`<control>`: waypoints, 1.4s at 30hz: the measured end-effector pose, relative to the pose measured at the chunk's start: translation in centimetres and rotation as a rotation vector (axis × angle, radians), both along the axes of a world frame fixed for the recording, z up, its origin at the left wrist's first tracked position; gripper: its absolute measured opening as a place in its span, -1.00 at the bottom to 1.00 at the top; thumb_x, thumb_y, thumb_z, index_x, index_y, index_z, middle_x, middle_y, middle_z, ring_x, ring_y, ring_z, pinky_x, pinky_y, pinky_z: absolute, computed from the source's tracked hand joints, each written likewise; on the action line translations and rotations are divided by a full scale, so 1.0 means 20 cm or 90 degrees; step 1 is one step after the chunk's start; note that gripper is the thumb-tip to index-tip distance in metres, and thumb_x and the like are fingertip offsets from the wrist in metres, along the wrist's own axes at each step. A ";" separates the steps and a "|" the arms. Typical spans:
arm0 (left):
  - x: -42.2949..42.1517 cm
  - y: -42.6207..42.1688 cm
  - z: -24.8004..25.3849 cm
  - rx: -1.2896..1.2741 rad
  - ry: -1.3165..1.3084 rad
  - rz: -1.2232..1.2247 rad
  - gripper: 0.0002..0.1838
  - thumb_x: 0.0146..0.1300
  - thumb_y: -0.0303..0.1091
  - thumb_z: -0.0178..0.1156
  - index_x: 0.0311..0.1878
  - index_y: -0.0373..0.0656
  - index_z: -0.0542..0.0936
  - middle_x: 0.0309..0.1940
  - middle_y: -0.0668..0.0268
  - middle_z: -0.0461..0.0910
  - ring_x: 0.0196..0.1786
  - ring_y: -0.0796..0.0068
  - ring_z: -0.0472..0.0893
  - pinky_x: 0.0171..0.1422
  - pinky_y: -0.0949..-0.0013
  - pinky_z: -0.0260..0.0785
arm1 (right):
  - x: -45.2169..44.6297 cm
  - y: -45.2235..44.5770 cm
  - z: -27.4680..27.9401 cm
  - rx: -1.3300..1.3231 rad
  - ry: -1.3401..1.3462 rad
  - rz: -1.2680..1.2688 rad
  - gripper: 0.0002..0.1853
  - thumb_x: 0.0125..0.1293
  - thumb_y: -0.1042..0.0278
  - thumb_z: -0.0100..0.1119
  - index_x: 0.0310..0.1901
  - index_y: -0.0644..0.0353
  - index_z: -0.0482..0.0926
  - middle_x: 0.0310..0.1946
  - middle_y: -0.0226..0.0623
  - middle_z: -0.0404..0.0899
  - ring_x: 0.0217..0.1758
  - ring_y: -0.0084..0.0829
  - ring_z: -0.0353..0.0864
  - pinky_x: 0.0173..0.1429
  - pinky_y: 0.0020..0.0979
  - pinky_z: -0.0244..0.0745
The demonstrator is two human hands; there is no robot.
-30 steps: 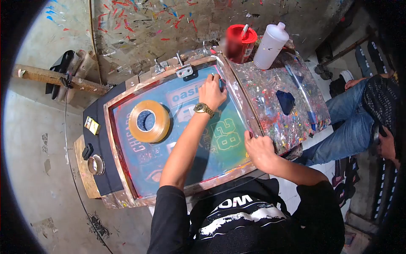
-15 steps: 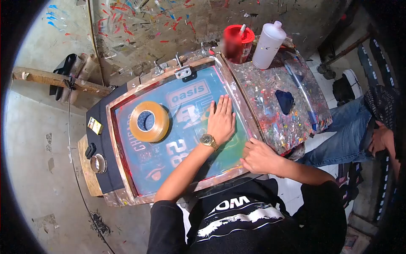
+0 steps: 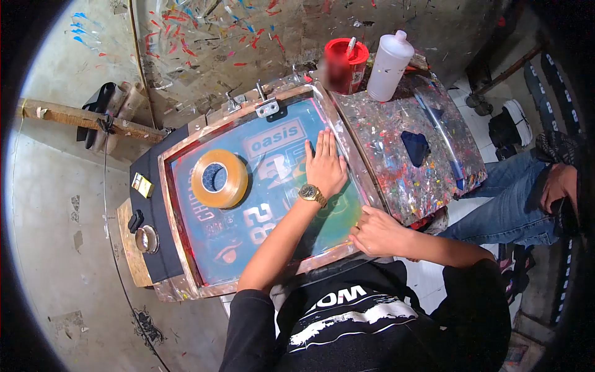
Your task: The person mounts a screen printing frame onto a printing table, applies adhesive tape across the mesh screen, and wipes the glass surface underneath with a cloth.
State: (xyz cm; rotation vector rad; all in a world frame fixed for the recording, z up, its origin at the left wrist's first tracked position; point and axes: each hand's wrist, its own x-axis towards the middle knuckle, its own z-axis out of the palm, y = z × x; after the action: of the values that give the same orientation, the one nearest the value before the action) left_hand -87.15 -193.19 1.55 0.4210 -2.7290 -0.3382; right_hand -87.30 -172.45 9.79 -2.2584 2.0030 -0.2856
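My left hand (image 3: pixel 325 167), with a gold watch on its wrist, lies flat with fingers stretched out on the right part of a blue-green printing screen (image 3: pixel 232 242). My right hand (image 3: pixel 378 232) has its fingers curled together at the lower right corner of the wooden frame (image 3: pixel 175 229); what they pinch, if anything, is hidden. On the screen, left of my left hand, rests a large roll of clear tape (image 3: pixel 237 180). The word "oasis", numbers and other lettering show on the mesh.
A red container (image 3: pixel 348 65) and a white bottle (image 3: pixel 390 67) stand behind a paint-spotted board (image 3: pixel 396 149) bearing a dark blue piece (image 3: pixel 414 149). Metal clamps (image 3: pixel 268 108) hold the frame's back edge. At the right is another person's jeans-clad leg (image 3: pixel 502 214) and hand (image 3: pixel 559 187).
My left hand has come down from the frame's upper right to lie flat on the screen, its fingers now straight. My right hand has shifted slightly down to the corner.
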 end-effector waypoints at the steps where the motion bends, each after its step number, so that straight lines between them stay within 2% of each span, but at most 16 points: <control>1: -0.01 0.00 0.00 0.000 0.001 -0.001 -0.30 0.42 -0.16 -0.06 0.50 -0.43 0.24 0.58 0.02 0.18 0.65 0.12 0.11 0.66 -0.24 -0.19 | 0.00 0.00 0.02 0.051 -0.010 -0.008 -0.62 0.40 0.14 0.11 -0.49 0.22 0.67 -0.60 -0.16 0.61 -0.29 -0.20 0.63 0.12 -0.24 0.34; 6: -0.06 -0.04 -0.02 0.011 -0.034 0.023 -0.25 0.40 -0.11 -0.12 0.54 -0.43 0.18 0.63 0.05 0.08 0.68 0.18 0.04 0.68 -0.27 -0.28 | -0.05 -0.06 0.06 0.154 -0.017 -0.004 -0.66 0.34 0.12 0.14 -0.44 0.21 0.66 -0.56 -0.18 0.61 -0.27 -0.23 0.63 0.11 -0.25 0.34; 8: -0.06 -0.05 -0.03 0.004 -0.035 0.025 -0.24 0.40 -0.10 -0.12 0.55 -0.41 0.16 0.65 0.08 0.04 0.69 0.19 0.02 0.68 -0.28 -0.29 | -0.08 -0.11 0.03 -0.018 0.033 0.039 -0.66 0.26 0.09 0.17 -0.50 0.19 0.66 -0.51 -0.22 0.60 -0.24 -0.27 0.59 0.09 -0.27 0.33; 11: -0.06 -0.06 -0.02 0.034 -0.006 0.015 -0.22 0.35 -0.13 -0.09 0.55 -0.43 0.18 0.63 0.02 0.09 0.69 0.18 0.03 0.68 -0.28 -0.37 | -0.12 -0.12 -0.05 -0.017 0.139 -0.009 -0.66 0.20 0.09 0.19 -0.59 0.16 0.63 -0.47 -0.25 0.59 -0.23 -0.29 0.56 0.07 -0.28 0.32; 16: -0.08 -0.08 -0.03 0.009 -0.029 0.028 -0.23 0.37 -0.10 -0.10 0.55 -0.41 0.18 0.63 0.01 0.07 0.69 0.18 0.01 0.68 -0.30 -0.42 | -0.10 -0.08 -0.01 0.009 0.114 0.002 -0.61 0.26 0.11 0.17 -0.65 0.16 0.60 -0.51 -0.25 0.57 -0.26 -0.28 0.54 0.04 -0.27 0.34; 18: -0.11 -0.12 -0.04 0.009 -0.045 0.050 -0.25 0.43 -0.09 -0.12 0.59 -0.31 0.16 0.65 0.01 0.01 0.70 0.13 -0.03 0.66 -0.35 -0.40 | -0.09 -0.06 -0.01 0.014 0.106 0.015 -0.59 0.27 0.10 0.16 -0.65 0.17 0.61 -0.52 -0.21 0.60 -0.27 -0.27 0.56 0.06 -0.27 0.32; 22: -0.14 -0.17 -0.06 0.017 -0.032 0.059 -0.28 0.46 -0.08 -0.14 0.60 -0.23 0.16 0.65 -0.04 0.00 0.71 0.07 -0.08 0.64 -0.41 -0.43 | -0.07 -0.01 -0.02 0.048 0.034 0.069 -0.55 0.35 0.13 0.14 -0.66 0.17 0.61 -0.56 -0.23 0.56 -0.28 -0.24 0.55 0.01 -0.24 0.35; 29: -0.12 -0.19 -0.01 0.018 -0.065 0.046 -0.28 0.50 -0.04 -0.13 0.60 -0.26 0.15 0.65 -0.06 -0.02 0.71 0.07 -0.08 0.65 -0.38 -0.41 | -0.02 0.01 0.03 0.043 -0.001 0.036 -0.56 0.38 0.15 0.12 -0.62 0.23 0.61 -0.52 -0.15 0.61 -0.22 -0.17 0.60 0.04 -0.18 0.37; 31: -0.05 -0.18 0.01 0.017 0.024 0.053 -0.28 0.52 -0.03 -0.11 0.57 -0.34 0.17 0.64 -0.07 0.01 0.71 0.05 -0.08 0.66 -0.32 -0.38 | -0.05 0.01 0.03 0.054 -0.012 0.043 -0.59 0.37 0.16 0.12 -0.57 0.24 0.63 -0.50 -0.13 0.62 -0.19 -0.14 0.60 0.07 -0.16 0.38; 33: 0.13 -0.09 0.13 0.014 -0.028 0.006 -0.29 0.51 -0.06 -0.06 0.52 -0.43 0.22 0.61 -0.14 0.06 0.69 -0.01 -0.04 0.68 -0.21 -0.28 | -0.10 -0.02 0.05 0.063 -0.023 0.054 -0.62 0.36 0.17 0.12 -0.53 0.25 0.64 -0.48 -0.11 0.63 -0.17 -0.11 0.61 0.10 -0.14 0.38; 35: 0.35 0.04 0.25 0.035 -0.081 -0.069 -0.32 0.47 -0.14 0.03 0.47 -0.46 0.27 0.56 -0.21 0.11 0.65 -0.09 0.06 0.69 -0.14 -0.18 | -0.22 -0.11 0.13 0.396 -0.149 0.003 -0.69 0.32 0.19 0.13 -0.42 0.27 0.66 -0.41 -0.06 0.65 -0.12 -0.07 0.61 0.15 -0.10 0.38; 36: 0.44 0.10 0.26 0.080 -0.093 -0.095 -0.37 0.44 -0.17 0.08 0.40 -0.47 0.35 0.52 -0.21 0.20 0.60 -0.12 0.15 0.67 -0.09 -0.08 | -0.30 -0.20 0.25 0.311 -0.076 -0.040 -0.72 0.30 0.21 0.14 -0.38 0.26 0.65 -0.39 -0.06 0.64 -0.13 -0.08 0.60 0.16 -0.10 0.38; 37: 0.57 0.22 0.31 0.215 -0.112 -0.170 -0.42 0.43 -0.17 0.10 0.33 -0.47 0.42 0.46 -0.20 0.28 0.54 -0.13 0.24 0.64 -0.04 0.03 | -0.38 -0.29 0.35 0.222 -0.006 -0.082 -0.74 0.28 0.22 0.14 -0.34 0.26 0.65 -0.37 -0.07 0.64 -0.13 -0.08 0.60 0.17 -0.09 0.38; 39: 0.63 0.33 0.34 0.224 -0.062 -0.273 -0.48 0.42 -0.11 0.15 0.16 -0.43 0.54 0.28 -0.08 0.44 0.37 -0.07 0.40 0.47 0.01 0.22 | -0.48 -0.42 0.17 -0.058 -0.009 -0.072 -0.77 0.23 0.21 0.16 -0.35 0.23 0.64 -0.34 -0.14 0.61 -0.12 -0.13 0.59 0.18 -0.11 0.38; 41: 0.64 0.41 0.34 0.250 -0.059 -0.355 -0.52 0.42 -0.05 0.16 0.04 -0.39 0.58 0.10 0.03 0.50 0.21 0.05 0.46 0.31 0.10 0.30 | -0.55 -0.57 0.00 -0.075 0.041 0.001 -0.77 0.22 0.21 0.16 -0.35 0.22 0.63 -0.34 -0.17 0.60 -0.11 -0.15 0.58 0.18 -0.12 0.38; 42: 0.63 0.44 0.34 0.248 -0.059 -0.355 -0.52 0.42 -0.05 0.16 0.04 -0.39 0.58 0.10 0.03 0.50 0.21 0.05 0.46 0.31 0.10 0.30 | -0.59 -0.63 -0.07 -0.090 0.092 0.074 -0.78 0.20 0.20 0.16 -0.35 0.20 0.62 -0.33 -0.20 0.58 -0.09 -0.18 0.58 0.18 -0.13 0.38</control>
State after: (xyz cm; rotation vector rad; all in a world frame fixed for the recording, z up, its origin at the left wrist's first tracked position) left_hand -74.46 -184.37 8.25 -0.2527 -2.8239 -1.0251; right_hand -99.11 -184.99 8.48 -2.5402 1.9640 -0.2680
